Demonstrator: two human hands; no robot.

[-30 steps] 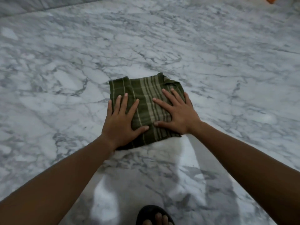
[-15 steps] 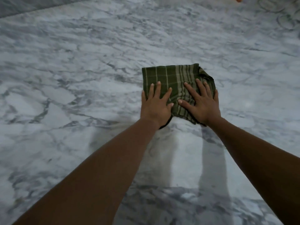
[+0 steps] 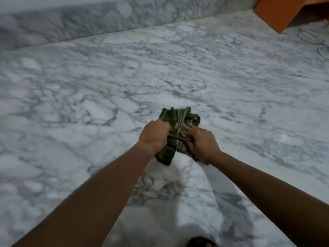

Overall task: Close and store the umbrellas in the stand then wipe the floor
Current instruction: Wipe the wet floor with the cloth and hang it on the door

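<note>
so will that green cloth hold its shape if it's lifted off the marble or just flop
Probably floppy: the green cloth is bunched into folds where the left hand and right hand gather it. Likely light: the creases look thin. It should slide easily on the glossy marble floor.

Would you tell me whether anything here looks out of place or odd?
Faint ring-shaped marks show on the white marble floor at the far right, beside the orange furniture; possibly stains. The green striped cloth is crumpled.

No readable text, label, brand, number or sign on the striped green cloth (image 3: 178, 120) or marble floor (image 3: 89, 104).
</note>
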